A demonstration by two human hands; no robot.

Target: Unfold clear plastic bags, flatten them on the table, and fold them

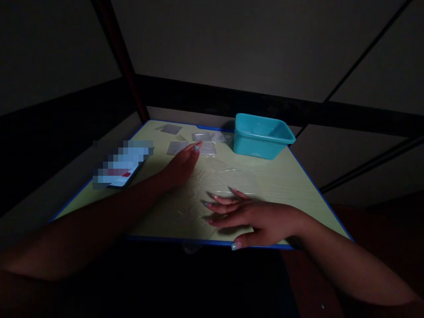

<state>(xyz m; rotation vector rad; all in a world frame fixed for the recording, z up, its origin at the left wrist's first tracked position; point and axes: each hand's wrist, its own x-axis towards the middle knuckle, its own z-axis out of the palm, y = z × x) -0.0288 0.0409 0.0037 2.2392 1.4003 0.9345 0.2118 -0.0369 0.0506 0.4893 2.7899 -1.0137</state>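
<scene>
The clear plastic [195, 201] lies across the table [304, 207], drooping past its near edge; the right hand [266, 218] is spread, grip released; whether the left hand [180, 168] pinches anything, I cannot tell; uneven pressure could wrinkle the thin plastic or drag it off.

Left hand [183, 164] farther forward — right hand [255, 217] splayed

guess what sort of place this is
Probably a dim room at home, judging by the small blue-edged table, the phone on it and the turquoise plastic tub.
</scene>
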